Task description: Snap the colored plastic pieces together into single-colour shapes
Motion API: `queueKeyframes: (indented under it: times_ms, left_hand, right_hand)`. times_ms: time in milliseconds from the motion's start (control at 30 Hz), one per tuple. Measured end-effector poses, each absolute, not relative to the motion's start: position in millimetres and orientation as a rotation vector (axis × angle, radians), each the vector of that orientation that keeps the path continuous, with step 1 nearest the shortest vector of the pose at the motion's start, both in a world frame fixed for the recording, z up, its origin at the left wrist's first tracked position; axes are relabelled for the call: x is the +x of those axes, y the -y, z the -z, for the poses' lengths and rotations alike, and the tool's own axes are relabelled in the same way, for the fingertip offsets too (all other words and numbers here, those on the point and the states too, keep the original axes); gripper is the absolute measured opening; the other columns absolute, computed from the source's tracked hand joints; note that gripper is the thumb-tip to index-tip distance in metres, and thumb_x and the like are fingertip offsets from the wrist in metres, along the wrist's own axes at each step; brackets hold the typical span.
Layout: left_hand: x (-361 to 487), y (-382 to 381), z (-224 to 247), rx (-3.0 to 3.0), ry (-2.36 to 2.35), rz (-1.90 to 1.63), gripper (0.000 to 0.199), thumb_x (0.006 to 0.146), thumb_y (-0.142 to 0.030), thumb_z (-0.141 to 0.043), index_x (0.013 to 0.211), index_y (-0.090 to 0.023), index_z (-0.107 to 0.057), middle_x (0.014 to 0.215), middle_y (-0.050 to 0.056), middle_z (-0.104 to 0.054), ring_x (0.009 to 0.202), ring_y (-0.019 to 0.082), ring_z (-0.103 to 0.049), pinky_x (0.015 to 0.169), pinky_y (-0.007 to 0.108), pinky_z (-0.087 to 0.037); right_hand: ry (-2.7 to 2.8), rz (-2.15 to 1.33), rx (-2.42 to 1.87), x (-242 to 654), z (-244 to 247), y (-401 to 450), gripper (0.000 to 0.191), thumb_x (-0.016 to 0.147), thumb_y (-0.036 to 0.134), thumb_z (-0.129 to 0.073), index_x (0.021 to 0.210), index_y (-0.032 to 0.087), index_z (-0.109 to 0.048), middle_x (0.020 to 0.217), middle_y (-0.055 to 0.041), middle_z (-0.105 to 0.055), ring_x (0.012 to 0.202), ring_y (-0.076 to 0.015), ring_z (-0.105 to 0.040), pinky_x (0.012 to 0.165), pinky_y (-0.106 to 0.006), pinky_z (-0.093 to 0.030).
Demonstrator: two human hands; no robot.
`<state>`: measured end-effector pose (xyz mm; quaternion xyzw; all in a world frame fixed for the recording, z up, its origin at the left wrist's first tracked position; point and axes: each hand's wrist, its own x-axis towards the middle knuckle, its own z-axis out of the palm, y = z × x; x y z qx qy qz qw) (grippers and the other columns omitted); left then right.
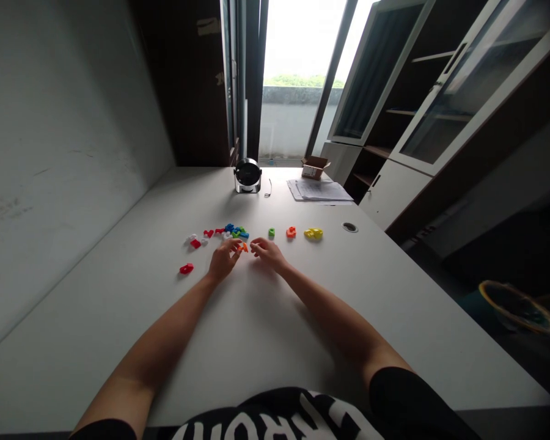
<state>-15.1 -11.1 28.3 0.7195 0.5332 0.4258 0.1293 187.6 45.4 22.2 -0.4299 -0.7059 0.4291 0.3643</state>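
Observation:
My left hand is closed around a small orange plastic piece, pinched between thumb and fingers and partly hidden by them. Just to the right of it is my right hand, fingers curved and a little apart, with nothing that I can make out in them. A gap separates its fingertips from the orange piece. Beyond my left hand lies a loose group of blue pieces, green pieces, red pieces and white pieces. One red piece sits apart, left of my left wrist.
Behind my right hand, in a row, lie a green piece, an orange piece and yellow pieces. Farther back on the white table stand a round black device, papers and a cardboard box. A cable hole is at right.

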Motion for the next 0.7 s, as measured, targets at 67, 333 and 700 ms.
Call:
queueKeyframes:
  times_ms: [67, 333, 700]
  left_hand:
    - [-12.7, 12.6, -29.1, 2.148, -1.521, -1.222, 0.025, 0.094, -0.024, -0.057, 0.118, -0.023, -0.063, 0.108, 0.007, -0.070, 0.094, 0.021, -0.068, 0.087, 0.037, -0.056]
    - [-6.2, 16.3, -30.5, 2.203, -1.487, -1.204, 0.027, 0.093, -0.022, -0.057, 0.120, -0.022, -0.062, 0.112, 0.008, -0.069, 0.094, 0.021, -0.067, 0.088, 0.038, -0.056]
    - [-12.7, 14.8, -32.4, 1.922, -1.399, -1.184, 0.025, 0.097, -0.038, -0.052, 0.103, -0.020, -0.068, 0.084, 0.003, -0.075, 0.075, 0.018, -0.070, 0.069, 0.028, -0.054]
  right_hand:
    - [1.809, -1.202, -1.065, 181.8, -21.6, -37.9, 0.035, 0.089, 0.055, -0.066, 0.099, 0.023, -0.070, 0.080, -0.0029, -0.072, 0.069, -0.0171, -0.068, 0.065, -0.029, -0.052]
    - [1.773, -1.280, -0.931, 184.9, -26.4, -31.4, 0.034, 0.084, 0.052, -0.071, 0.099, 0.022, -0.065, 0.077, -0.0018, -0.072, 0.071, -0.0173, -0.068, 0.066, -0.029, -0.053]
    - [1.779, -1.312, -0.788, 183.9, -14.4, -36.3, 0.036, 0.081, 0.050, -0.072, 0.106, 0.025, -0.064, 0.098, -0.0040, -0.073, 0.091, -0.0225, -0.071, 0.071, -0.032, -0.055]
